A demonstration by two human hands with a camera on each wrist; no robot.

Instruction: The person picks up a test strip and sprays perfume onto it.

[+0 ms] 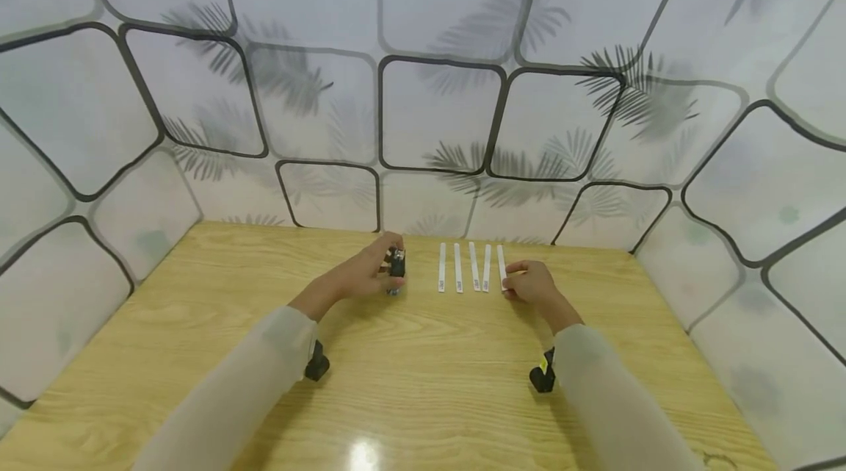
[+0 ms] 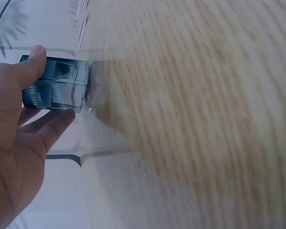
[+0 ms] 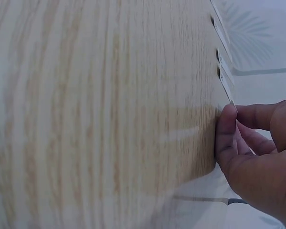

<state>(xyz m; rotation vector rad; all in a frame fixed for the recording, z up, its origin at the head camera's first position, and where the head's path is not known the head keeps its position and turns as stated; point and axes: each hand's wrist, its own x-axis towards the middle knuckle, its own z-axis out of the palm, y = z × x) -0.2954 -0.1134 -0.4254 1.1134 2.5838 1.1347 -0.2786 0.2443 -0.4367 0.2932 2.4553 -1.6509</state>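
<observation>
In the head view my left hand (image 1: 357, 274) grips a small dark perfume bottle (image 1: 397, 264) left of a row of white paper strips. The left wrist view shows this square glass bottle (image 2: 62, 85), blue-black with a clear base and pale lettering, between thumb and fingers. Its base is at or just above the tabletop; I cannot tell which. My right hand (image 1: 534, 286) pinches the near end of the rightmost paper strip (image 1: 501, 264) between thumb and finger. Several more strips, such as the leftmost strip (image 1: 442, 267), lie side by side, each with small print at the near end.
Everything is on a light wood-grain table (image 1: 423, 383). Patterned white walls (image 1: 436, 111) enclose its back and sides. A black wrist camera (image 1: 317, 362) is on the left wrist and another wrist camera (image 1: 543, 375) on the right. A thin curved item (image 1: 719, 459) shows at the lower right edge.
</observation>
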